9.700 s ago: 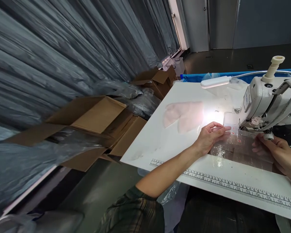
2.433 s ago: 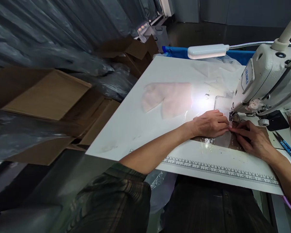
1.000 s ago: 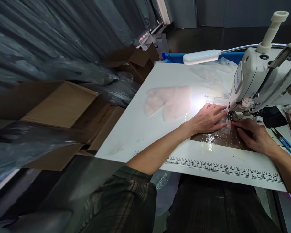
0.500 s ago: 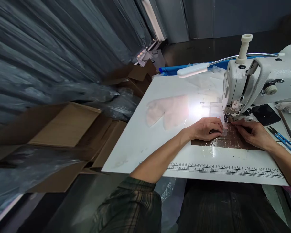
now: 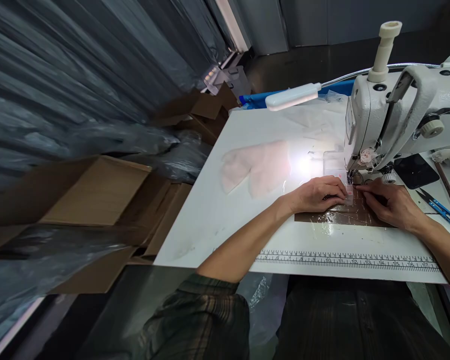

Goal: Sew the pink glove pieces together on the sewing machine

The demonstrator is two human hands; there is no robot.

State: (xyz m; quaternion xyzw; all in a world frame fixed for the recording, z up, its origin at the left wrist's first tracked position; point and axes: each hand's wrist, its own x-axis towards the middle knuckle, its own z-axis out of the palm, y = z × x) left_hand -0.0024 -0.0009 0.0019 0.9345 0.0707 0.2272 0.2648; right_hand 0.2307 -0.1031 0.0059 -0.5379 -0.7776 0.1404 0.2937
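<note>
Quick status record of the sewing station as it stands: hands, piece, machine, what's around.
left hand: flat on clear plastic piece, by the needle
right hand: fingertips pressing the same piece at the needle
sewing machine: white, lamp lit
table: white, printed ruler along near edge
aside: pink pieces; blue snips
floor: cardboard boxes

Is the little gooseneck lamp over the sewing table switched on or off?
On. The lamp throws a bright glare patch on the white table beside the sewing machine.
</note>
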